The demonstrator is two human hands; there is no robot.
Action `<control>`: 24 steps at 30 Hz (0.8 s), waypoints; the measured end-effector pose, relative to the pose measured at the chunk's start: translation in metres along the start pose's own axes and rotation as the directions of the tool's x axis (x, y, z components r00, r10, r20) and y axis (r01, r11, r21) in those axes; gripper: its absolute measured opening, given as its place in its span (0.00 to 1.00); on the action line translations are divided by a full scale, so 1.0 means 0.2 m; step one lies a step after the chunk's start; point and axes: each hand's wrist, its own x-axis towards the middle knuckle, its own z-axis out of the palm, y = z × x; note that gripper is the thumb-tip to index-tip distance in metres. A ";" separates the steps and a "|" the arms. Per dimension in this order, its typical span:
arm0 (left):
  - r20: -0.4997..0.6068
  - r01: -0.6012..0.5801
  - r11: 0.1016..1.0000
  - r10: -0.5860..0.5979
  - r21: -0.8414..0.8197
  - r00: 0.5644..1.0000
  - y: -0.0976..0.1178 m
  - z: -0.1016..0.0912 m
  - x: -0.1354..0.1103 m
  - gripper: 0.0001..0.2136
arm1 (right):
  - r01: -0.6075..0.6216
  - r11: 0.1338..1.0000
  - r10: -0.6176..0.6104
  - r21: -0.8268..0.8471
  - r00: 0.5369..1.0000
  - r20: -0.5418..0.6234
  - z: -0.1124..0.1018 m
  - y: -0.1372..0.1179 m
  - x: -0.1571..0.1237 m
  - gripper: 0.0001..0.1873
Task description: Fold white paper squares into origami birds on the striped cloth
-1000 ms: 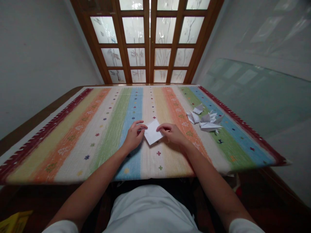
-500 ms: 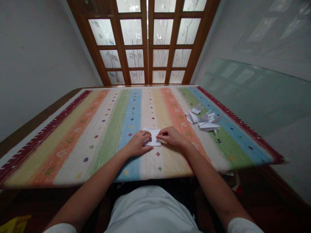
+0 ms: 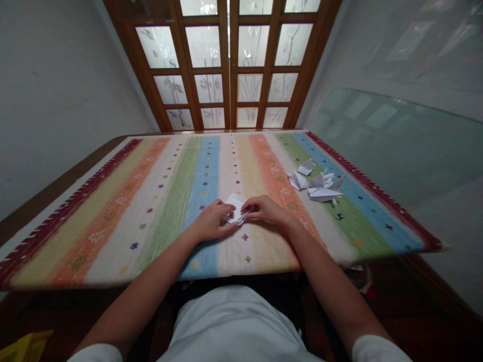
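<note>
A small folded sheet of white paper (image 3: 236,205) lies on the striped tablecloth, between my two hands and turned so that one corner points away from me. My left hand (image 3: 216,219) grips its left side, thumb along the near edge and fingers curled over the top. On the right side, my right hand (image 3: 263,209) pinches the paper between thumb and forefinger. The fingertips hide parts of both side edges.
Several folded white paper figures (image 3: 320,185) sit in a group on the right of the striped tablecloth (image 3: 151,241). Wooden doors with glass panes (image 3: 230,65) stand beyond the table. A glass sheet (image 3: 377,141) leans against the right wall.
The paper has turned from lying square to me to having a corner pointing away. My right hand has shifted slightly to the left; my left hand still grips the left side.
</note>
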 end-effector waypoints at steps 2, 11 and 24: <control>-0.004 0.004 1.000 -0.004 -0.002 1.000 0.00 0.01 0.00 0.10 | 0.002 1.000 -0.002 -0.007 1.000 -0.009 0.00 -0.01 0.00 0.11; -0.042 0.079 0.997 -0.079 0.010 0.996 -0.01 0.03 0.00 0.12 | 0.014 0.992 -0.023 -0.124 0.997 -0.073 0.02 -0.03 0.02 0.08; -0.085 0.123 0.990 -0.116 0.072 0.990 -0.01 0.08 0.01 0.05 | -0.041 0.923 -0.078 -0.383 0.954 -0.291 0.09 0.05 0.07 0.18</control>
